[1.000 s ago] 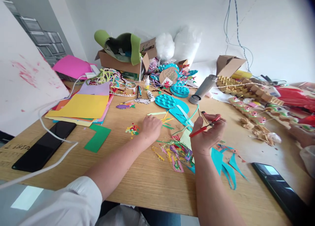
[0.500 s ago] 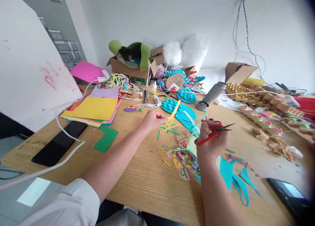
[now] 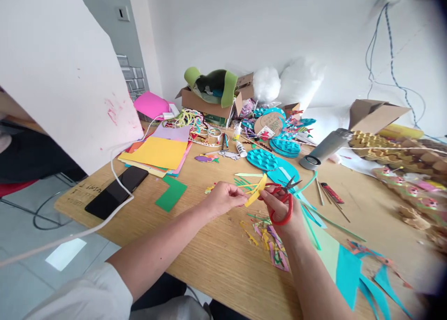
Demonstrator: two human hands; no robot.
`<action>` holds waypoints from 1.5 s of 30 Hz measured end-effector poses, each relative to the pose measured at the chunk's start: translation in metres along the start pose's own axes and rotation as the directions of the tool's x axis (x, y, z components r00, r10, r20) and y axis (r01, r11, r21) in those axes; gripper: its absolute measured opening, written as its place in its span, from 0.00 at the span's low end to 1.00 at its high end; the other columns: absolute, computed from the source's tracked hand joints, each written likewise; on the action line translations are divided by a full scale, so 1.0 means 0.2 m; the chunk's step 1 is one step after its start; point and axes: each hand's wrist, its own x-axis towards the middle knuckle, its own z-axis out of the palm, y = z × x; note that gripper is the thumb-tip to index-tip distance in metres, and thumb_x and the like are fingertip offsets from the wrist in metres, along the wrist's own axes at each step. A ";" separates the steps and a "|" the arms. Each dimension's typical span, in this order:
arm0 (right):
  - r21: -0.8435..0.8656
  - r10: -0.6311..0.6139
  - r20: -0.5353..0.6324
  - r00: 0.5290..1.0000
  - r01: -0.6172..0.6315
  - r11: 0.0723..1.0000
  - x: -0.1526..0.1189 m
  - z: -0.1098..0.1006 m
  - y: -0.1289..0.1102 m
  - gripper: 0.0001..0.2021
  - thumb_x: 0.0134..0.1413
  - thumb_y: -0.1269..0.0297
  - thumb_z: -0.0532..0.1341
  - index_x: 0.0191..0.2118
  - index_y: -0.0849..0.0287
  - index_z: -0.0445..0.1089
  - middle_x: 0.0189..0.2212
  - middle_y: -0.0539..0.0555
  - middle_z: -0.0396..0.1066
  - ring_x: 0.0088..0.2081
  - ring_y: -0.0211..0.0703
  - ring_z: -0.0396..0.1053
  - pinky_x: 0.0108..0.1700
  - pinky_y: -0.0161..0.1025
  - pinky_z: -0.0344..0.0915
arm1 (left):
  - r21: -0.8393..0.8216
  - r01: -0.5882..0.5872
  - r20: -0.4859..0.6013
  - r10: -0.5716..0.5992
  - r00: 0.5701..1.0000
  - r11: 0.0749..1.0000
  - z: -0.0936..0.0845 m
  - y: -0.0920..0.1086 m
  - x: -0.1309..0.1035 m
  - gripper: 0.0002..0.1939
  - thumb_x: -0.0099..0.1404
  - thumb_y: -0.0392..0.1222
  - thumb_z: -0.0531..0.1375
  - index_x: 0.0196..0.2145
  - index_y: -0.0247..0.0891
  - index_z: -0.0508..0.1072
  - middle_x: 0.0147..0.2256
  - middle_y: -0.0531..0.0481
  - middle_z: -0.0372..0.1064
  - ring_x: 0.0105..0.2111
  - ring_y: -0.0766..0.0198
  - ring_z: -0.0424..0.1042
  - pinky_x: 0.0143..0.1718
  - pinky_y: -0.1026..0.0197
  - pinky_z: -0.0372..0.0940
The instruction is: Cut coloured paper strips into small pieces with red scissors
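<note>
My left hand [image 3: 223, 200] pinches one end of a yellow paper strip [image 3: 257, 190], slightly curved, above the table. Red-handled scissors [image 3: 290, 186] rest in my right hand [image 3: 287, 221], their blades pointing away to the right and parted a little. The thumb and fingertip of that hand also meet the strip's right side. Thin green paper strips [image 3: 244, 184] lie behind the hands. In front of them is a pile of coloured paper scraps [image 3: 275, 245]. Blue egg-tray-like ovals [image 3: 261, 160] lie just beyond.
Stacked coloured paper [image 3: 157, 152], a green piece [image 3: 171, 194] and a black phone [image 3: 117, 192] with a white cable are on the left. A grey metal bottle [image 3: 326, 150] lies tilted at right. Glue bottles [image 3: 240, 149] and a craft-filled cardboard box [image 3: 206, 101] stand farther back.
My right hand has moved left to meet the yellow strip, still holding the scissors. The strip has tipped lower between both hands. The camera view has shifted left.
</note>
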 end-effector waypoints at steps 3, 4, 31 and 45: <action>0.024 0.082 0.044 0.996 -0.083 0.996 -0.01 0.00 0.00 0.12 0.39 0.61 0.71 0.28 0.58 0.69 0.24 0.48 0.67 0.28 0.39 0.64 0.31 0.36 0.58 | 0.021 0.020 -0.008 -0.020 1.000 1.000 -0.01 -0.03 -0.01 0.05 0.47 0.39 0.63 0.23 0.34 0.76 0.22 0.53 0.70 0.25 0.68 0.67 0.31 0.64 0.60; 0.011 0.089 0.042 0.995 -0.089 0.996 -0.01 0.00 0.00 0.12 0.40 0.61 0.71 0.28 0.58 0.69 0.25 0.48 0.67 0.28 0.39 0.64 0.31 0.36 0.57 | 0.014 0.029 -0.007 -0.029 1.000 0.999 -0.01 -0.04 -0.01 0.05 0.47 0.39 0.63 0.23 0.34 0.76 0.23 0.53 0.70 0.25 0.68 0.67 0.32 0.64 0.60; -0.021 0.079 -0.027 0.996 -0.080 0.997 -0.04 0.03 -0.03 0.13 0.40 0.60 0.70 0.29 0.57 0.67 0.26 0.48 0.66 0.29 0.40 0.63 0.32 0.37 0.59 | 0.022 0.059 0.111 -0.061 0.992 0.998 0.00 -0.09 -0.04 0.09 0.49 0.44 0.65 0.24 0.35 0.73 0.21 0.54 0.65 0.23 0.70 0.62 0.26 0.65 0.55; 0.021 0.084 -0.056 0.995 -0.083 0.996 -0.04 0.03 -0.06 0.10 0.41 0.64 0.68 0.28 0.58 0.66 0.26 0.49 0.66 0.30 0.42 0.66 0.35 0.40 0.61 | 0.068 0.140 0.447 -0.156 0.881 0.988 0.05 -0.09 -0.10 0.05 0.49 0.38 0.63 0.20 0.36 0.71 0.19 0.56 0.64 0.20 0.73 0.59 0.23 0.68 0.53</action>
